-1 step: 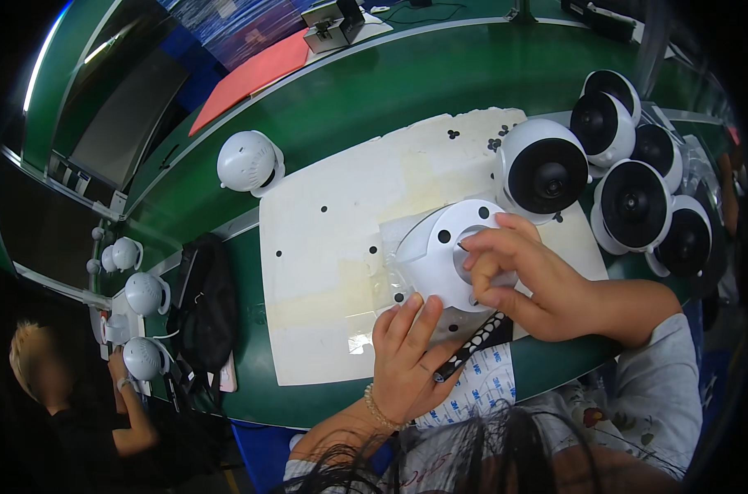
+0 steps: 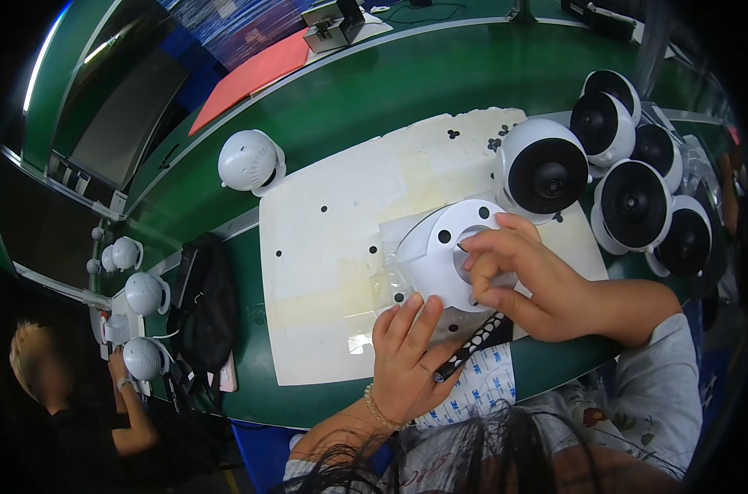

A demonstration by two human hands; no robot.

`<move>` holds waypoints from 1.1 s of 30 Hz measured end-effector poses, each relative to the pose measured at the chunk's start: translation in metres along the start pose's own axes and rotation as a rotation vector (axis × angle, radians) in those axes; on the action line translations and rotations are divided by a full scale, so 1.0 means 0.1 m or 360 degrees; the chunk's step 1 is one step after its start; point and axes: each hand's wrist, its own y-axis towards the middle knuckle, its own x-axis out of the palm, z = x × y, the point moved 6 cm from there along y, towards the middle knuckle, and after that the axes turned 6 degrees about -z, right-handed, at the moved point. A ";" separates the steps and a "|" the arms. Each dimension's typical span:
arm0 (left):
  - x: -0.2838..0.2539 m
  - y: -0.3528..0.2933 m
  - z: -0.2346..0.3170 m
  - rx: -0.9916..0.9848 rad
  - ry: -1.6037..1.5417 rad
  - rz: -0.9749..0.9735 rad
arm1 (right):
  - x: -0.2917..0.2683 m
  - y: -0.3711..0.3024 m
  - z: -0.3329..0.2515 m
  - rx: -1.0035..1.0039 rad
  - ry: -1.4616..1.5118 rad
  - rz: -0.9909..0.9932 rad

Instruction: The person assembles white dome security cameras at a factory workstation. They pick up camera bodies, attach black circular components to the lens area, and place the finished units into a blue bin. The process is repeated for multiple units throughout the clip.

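A white round-bodied camera (image 2: 431, 262) lies on the board in front of me, its ring-shaped base facing up. Black round pads dot the ring, one of them a pad (image 2: 445, 236) near its upper left. My left hand (image 2: 407, 354) rests two outstretched fingers on the near rim. Its thumb crosses a black strip with white round spots (image 2: 482, 336), keeping that strip against the hand. Over the base's centre hole, my right hand (image 2: 526, 276) is curled, with a small dark pad at the index fingertip. The fingers partly hide the hole.
A pale board (image 2: 324, 272) with scattered black dots covers much of the green table (image 2: 254, 346). Several white cameras with black fronts (image 2: 633, 202) crowd the right side. Another camera (image 2: 249, 160) stands at the back left. A black bag (image 2: 205, 305) and a co-worker (image 2: 86, 403) are leftward.
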 end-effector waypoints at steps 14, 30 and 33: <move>-0.01 -0.01 -0.02 -0.0002 -0.0020 0.0049 | -0.20 -0.28 -0.11 -0.0061 -0.0713 0.0263; 0.01 -0.02 -0.03 -0.0020 -0.0038 -0.0007 | -0.14 -0.31 0.35 0.0185 0.0179 0.0317; -0.01 -0.02 -0.03 -0.0018 -0.0048 -0.0006 | -0.12 -0.31 0.35 0.0166 0.0232 0.0346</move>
